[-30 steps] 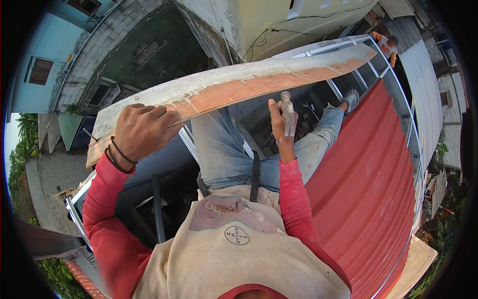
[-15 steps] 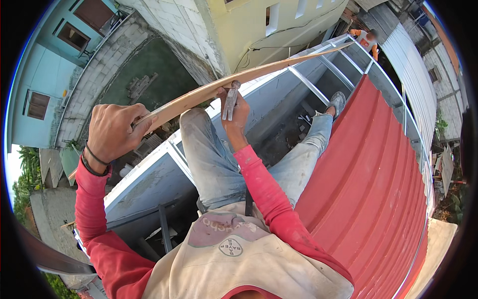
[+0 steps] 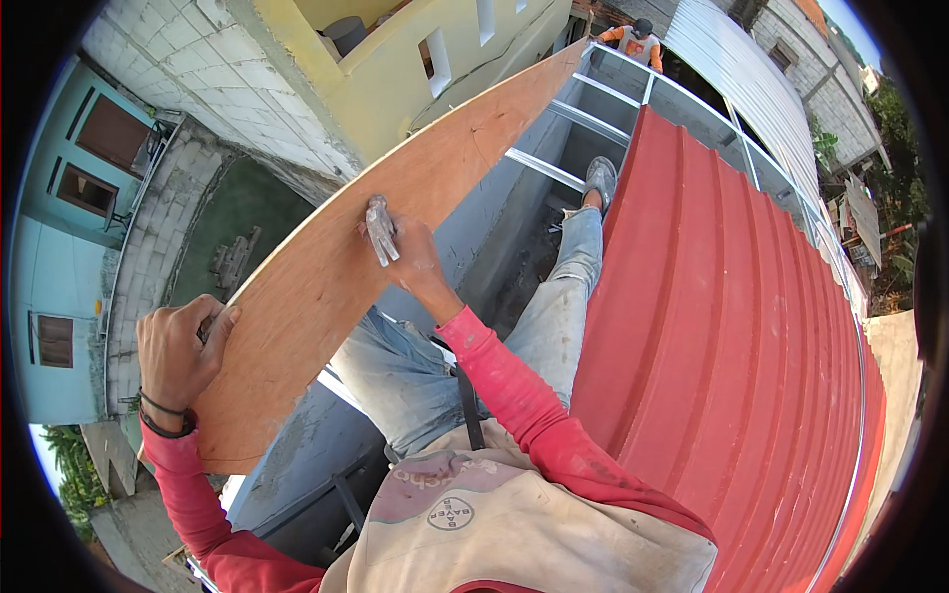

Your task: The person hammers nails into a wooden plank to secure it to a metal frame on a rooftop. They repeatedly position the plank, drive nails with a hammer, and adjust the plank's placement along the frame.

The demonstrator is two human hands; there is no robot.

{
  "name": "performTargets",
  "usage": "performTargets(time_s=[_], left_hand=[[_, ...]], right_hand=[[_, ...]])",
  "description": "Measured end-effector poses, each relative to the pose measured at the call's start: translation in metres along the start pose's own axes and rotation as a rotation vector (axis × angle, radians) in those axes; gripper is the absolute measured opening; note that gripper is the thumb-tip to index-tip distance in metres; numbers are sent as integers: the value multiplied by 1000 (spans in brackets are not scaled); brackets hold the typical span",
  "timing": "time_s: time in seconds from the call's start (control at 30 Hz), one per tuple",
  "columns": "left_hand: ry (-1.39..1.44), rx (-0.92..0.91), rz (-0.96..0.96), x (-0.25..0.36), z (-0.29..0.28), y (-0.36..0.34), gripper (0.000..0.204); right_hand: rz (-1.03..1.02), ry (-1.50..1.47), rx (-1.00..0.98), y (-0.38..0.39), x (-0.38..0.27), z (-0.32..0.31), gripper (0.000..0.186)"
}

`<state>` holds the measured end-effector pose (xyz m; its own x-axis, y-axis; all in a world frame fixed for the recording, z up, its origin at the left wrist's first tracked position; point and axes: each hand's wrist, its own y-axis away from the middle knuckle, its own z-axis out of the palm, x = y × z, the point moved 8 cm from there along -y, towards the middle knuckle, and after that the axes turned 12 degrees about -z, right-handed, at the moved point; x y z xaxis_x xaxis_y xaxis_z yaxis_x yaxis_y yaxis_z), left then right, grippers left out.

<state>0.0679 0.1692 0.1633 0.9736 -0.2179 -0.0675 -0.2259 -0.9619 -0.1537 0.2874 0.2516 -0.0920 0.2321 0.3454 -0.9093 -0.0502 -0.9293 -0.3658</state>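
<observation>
A long thin plywood board (image 3: pixel 306 287) runs from my lower left toward the far end of the roof frame, its broad brown face turned toward me. My left hand (image 3: pixel 183 351) is closed round the board's upper left edge, thumb on the near face. Against the middle of that face rests my right hand (image 3: pixel 415 262), closed on a claw hammer (image 3: pixel 379 229). The hammer's metal head sticks up past my fingers; its handle is mostly hidden by the hand.
Red corrugated roofing (image 3: pixel 712 296) spreads to my right. White metal roof beams (image 3: pixel 591 121) cross an open drop, and my shoe (image 3: pixel 600 180) is beside the roofing's edge. A person (image 3: pixel 636 44) with orange sleeves is at the frame's far end. A yellow wall (image 3: pixel 395 94) rises beyond the board.
The board has tilted from nearly edge-on to showing its broad face. My left hand has moved lower with its edge; my right hand and hammer have shifted left. The view has turned somewhat.
</observation>
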Motion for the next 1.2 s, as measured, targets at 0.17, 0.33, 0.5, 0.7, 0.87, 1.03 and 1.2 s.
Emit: performTargets(time_s=[0.17,0.33,0.5,0.7,0.87,1.03,1.2], left_hand=[[11,27,-41,-12,25,18,25],[-88,63,-28,-31,38,10,31],[-210,78,-25,-62,62,5,38],[-229,26,-87,-104,119,4,48],[-164,-117,-214,-133,174,16,54],[-114,-275,-269,-157,203,25,55],[-61,-259,-301,-166,204,32,53]], right_hand=[[57,51,-77,2,11,15,11],[131,20,-108,-11,21,29,18],[264,-115,-232,-11,37,35,29],[-60,-118,-105,-12,50,35,24],[71,67,-97,10,74,17,23],[132,318,-40,43,80,-15,31],[237,473,155,84,96,-31,41]])
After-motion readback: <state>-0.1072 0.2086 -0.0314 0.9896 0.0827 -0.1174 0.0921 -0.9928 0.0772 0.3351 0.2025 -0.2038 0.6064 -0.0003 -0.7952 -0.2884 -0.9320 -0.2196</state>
